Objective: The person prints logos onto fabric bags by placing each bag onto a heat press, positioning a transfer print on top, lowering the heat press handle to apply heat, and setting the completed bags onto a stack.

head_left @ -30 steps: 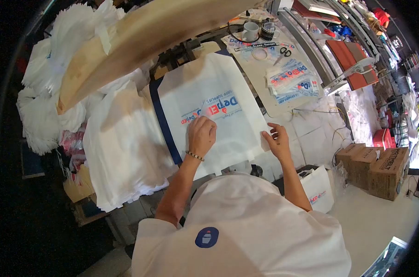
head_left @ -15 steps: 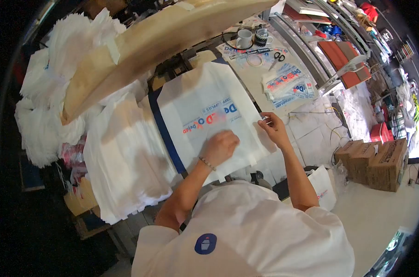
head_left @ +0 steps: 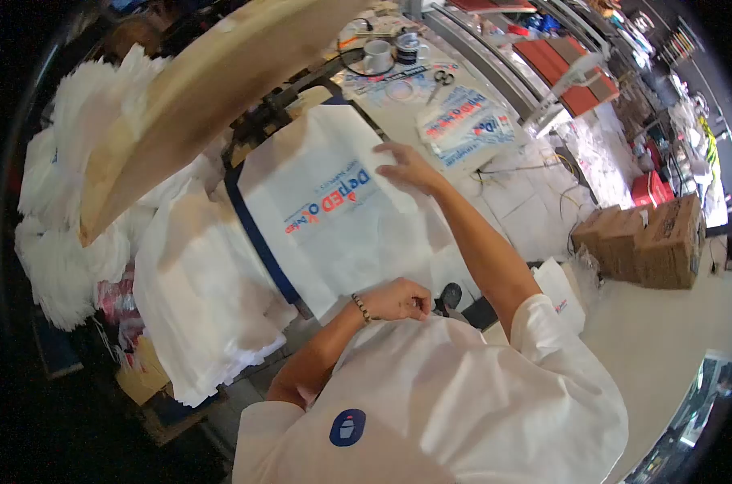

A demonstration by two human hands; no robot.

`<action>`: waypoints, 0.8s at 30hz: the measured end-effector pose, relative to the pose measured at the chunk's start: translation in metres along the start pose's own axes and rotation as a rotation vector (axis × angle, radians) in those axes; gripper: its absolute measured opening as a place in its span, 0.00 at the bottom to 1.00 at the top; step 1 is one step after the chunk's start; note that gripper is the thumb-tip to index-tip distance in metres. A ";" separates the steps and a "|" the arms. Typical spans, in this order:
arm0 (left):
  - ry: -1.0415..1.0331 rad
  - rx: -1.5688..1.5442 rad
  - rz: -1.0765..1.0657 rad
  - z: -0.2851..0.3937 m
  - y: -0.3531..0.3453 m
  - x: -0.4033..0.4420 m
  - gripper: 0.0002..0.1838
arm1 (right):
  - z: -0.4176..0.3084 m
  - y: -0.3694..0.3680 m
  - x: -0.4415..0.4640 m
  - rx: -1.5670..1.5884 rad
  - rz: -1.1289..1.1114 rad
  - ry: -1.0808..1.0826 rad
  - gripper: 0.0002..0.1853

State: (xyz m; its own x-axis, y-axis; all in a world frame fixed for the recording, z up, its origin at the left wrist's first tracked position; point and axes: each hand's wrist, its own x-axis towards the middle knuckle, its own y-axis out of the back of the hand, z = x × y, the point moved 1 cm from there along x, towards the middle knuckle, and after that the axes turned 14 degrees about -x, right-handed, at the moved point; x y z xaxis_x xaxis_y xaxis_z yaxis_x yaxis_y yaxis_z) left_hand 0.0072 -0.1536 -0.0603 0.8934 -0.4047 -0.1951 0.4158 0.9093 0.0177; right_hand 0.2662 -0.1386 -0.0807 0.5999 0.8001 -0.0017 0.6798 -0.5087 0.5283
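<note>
A white sheet [head_left: 277, 173], possibly a flat bag, lies on a dark blue-edged board [head_left: 257, 230]. Blue and red lettering [head_left: 334, 198] runs across its middle. My right hand [head_left: 410, 168] is at the sheet's upper right edge, thumb and index finger apart, with nothing seen between them. Near my shirt front, by the sheet's lower edge, my left hand [head_left: 400, 299] is closed with curled fingers; whatever is in it, if anything, is hidden. A beaded bracelet [head_left: 360, 307] circles the left wrist.
A stack of white sheets [head_left: 196, 282] stands left of the board. A large tan curved panel [head_left: 213, 97] hangs over the upper left. Beyond the board are printed pieces [head_left: 467, 125], scissors [head_left: 440, 81] and a white mug [head_left: 377, 56]. Cardboard boxes [head_left: 665, 242] stand at right.
My left hand has moved off the lettering toward my body. My right hand has shifted up along the sheet's right edge, its fingers now spread. The view has shifted too.
</note>
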 end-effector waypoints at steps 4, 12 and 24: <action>0.143 0.075 -0.068 -0.011 -0.028 0.019 0.12 | -0.002 0.058 -0.055 0.173 -0.038 0.143 0.21; 0.409 0.060 0.083 0.004 -0.079 0.069 0.16 | 0.150 0.182 -0.361 0.322 0.762 -0.344 0.34; 0.746 0.350 0.184 -0.036 -0.075 0.067 0.16 | 0.456 0.058 -0.612 0.817 1.895 -0.655 0.47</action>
State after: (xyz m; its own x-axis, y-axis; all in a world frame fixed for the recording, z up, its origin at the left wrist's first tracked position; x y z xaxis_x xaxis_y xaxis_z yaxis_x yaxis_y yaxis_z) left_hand 0.0301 -0.2456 -0.1098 0.6563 0.0291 -0.7539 0.4131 0.8223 0.3914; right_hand 0.1306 -0.8029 -0.4365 0.4921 -0.7922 -0.3608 -0.8680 -0.4782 -0.1339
